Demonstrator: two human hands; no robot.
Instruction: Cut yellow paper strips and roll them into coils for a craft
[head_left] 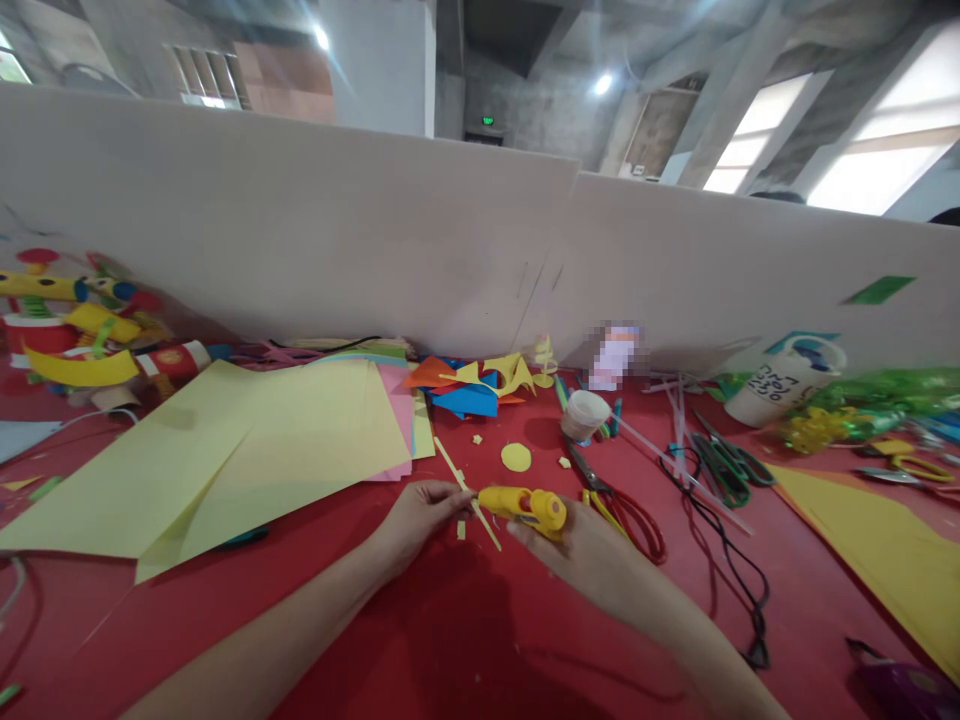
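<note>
While the right hand grips one glue gun, left hand pinching one strip, two stars (tiny ones) nearby

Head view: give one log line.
left hand: at thin yellow paper strip; right hand: holding yellow plastic glue gun; gun facing strip

Red tabletop across lower frame. Behind it, long white partition, edge to edge, seam right of centre; green patch on it, right side. Above: pale pillar, upper left of centre; bare grey wall, top centre, with small lit green sign. Two bright lamps along top. Tall, slanting windows, upper right, glaring white.
</note>
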